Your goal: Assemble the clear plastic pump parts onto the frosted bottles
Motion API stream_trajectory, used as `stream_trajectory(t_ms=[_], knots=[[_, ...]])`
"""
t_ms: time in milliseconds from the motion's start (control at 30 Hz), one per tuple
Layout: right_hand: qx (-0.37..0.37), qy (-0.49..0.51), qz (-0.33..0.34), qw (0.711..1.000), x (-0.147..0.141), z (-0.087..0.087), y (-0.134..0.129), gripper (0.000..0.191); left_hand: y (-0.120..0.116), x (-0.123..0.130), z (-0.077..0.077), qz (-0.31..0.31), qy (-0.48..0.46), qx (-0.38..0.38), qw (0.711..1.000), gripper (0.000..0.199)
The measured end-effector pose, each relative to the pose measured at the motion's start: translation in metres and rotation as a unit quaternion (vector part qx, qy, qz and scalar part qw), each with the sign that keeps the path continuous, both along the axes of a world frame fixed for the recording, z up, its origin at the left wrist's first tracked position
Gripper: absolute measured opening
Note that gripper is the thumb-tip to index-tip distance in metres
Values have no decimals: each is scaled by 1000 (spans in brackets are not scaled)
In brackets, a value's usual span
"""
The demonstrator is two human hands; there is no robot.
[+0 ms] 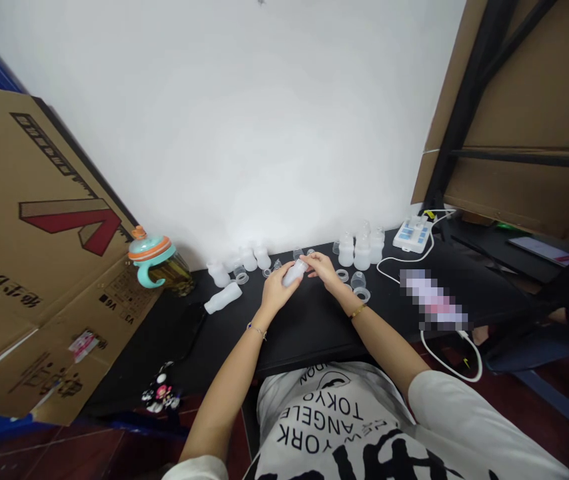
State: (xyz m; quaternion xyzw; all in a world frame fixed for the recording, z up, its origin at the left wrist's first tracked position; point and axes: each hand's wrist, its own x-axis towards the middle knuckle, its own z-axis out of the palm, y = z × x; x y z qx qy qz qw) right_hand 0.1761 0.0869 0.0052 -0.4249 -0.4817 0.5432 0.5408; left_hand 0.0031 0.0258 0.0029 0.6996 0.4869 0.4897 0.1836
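My left hand (276,291) is wrapped round a translucent white baby bottle (292,273), tilted with its neck up to the right. At the neck end, my right hand (322,268) has its fingertips closed on the bottle; any small part between them is too small to make out. Clear caps (298,253) stand just behind my hands. Beside my right wrist lie a clear ring (362,295), another ring (342,275) and a clear cap (358,280). To the left, a bottle body (223,297) lies on its side.
Several capped bottles (362,253) stand back right on the black table (294,333); uncapped bottles (248,259) are back left. A tea jug (157,263) and cardboard (39,253) flank the left. A power strip (413,233), white cable and pixelated item (433,300) lie right.
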Motion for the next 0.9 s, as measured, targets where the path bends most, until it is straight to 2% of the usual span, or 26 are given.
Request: stream_trajectory(t_ms=[267, 500, 900], knots=[[16, 35, 16, 999, 1, 5, -3, 28, 6, -1, 1, -27, -106, -56, 992, 47], [5, 57, 49, 997, 3, 11, -10, 26, 9, -2, 3, -81, -237, -144, 957, 56], [4, 69, 61, 996, 4, 14, -12, 33, 13, -2, 1, -84, -268, -161, 946, 60]])
